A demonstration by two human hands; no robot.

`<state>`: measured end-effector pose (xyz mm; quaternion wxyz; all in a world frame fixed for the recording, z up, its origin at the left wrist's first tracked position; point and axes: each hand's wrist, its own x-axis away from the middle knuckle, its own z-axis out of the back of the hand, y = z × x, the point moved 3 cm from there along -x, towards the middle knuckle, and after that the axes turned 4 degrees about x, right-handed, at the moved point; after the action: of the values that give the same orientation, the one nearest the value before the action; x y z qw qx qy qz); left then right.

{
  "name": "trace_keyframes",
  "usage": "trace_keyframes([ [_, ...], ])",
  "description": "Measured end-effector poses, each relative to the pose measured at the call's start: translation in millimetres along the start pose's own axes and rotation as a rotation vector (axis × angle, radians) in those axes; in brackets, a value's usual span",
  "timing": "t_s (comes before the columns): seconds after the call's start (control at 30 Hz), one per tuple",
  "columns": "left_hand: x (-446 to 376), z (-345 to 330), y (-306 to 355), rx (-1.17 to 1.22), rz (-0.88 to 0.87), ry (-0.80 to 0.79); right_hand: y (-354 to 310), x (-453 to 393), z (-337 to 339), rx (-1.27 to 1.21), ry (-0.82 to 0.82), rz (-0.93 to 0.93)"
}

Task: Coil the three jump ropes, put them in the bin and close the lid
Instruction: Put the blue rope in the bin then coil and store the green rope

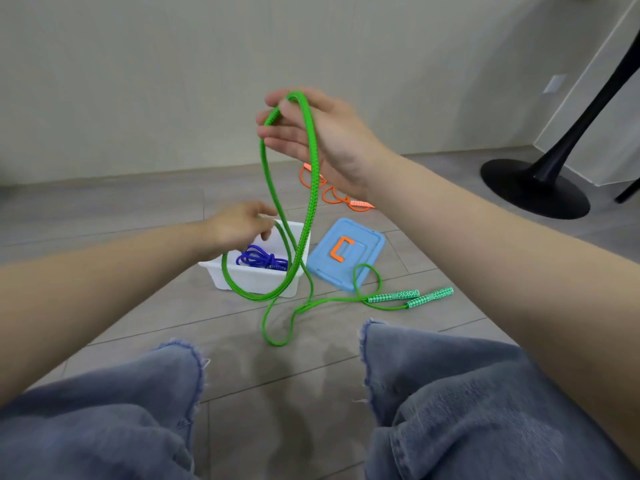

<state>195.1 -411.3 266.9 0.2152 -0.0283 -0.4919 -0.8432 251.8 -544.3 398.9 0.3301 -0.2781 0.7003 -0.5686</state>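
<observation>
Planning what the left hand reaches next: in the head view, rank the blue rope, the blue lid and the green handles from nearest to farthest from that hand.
From the left hand:
1. Blue rope, in the bin just below.
2. Blue lid, right of the bin.
3. Green handles, farther right on the floor.

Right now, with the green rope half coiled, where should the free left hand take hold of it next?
Probably the slack strand on the floor, just short of the two handles, coming from above. The right hand already carries the top of the loop, and the left hand hovers over the white bin.
</observation>
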Motion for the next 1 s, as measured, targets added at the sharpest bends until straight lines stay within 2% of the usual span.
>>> trace_keyframes([
  [0.13,-5,30,4,0.044,-0.064,0.322,23,-3,25,0.178,0.15,-0.152],
  [0.23,-4,61,13,0.186,-0.241,0.609,43,-1,45,0.31,0.173,-0.304],
  [0.33,-4,85,22,0.296,-0.33,0.717,44,0,49,0.308,0.189,-0.303],
  [0.4,-6,84,23,0.202,-0.28,0.617,35,-5,43,0.179,0.204,-0.241],
  [0.53,-7,54,2,-0.146,-0.055,0.237,9,-9,10,0.025,0.078,-0.06],
  [0.63,-2,31,-2,-0.093,-0.072,-0.076,-2,-5,-12,-0.068,-0.018,0.034],
  [0.7,-1,16,3,-0.04,-0.126,-0.182,-6,-4,-18,-0.123,-0.048,0.073],
  [0.8,3,5,15,-0.035,-0.19,-0.104,-12,-2,-16,-0.181,-0.04,0.097],
  [0.87,4,4,18,0.037,-0.199,-0.061,-13,-2,-6,-0.162,0.022,0.069],
  [0.93,3,11,20,0.147,-0.196,0.039,-5,-4,12,-0.005,0.112,-0.024],
  [1.0,3,24,27,0.327,-0.229,0.199,16,-5,32,0.218,0.121,-0.216],
])
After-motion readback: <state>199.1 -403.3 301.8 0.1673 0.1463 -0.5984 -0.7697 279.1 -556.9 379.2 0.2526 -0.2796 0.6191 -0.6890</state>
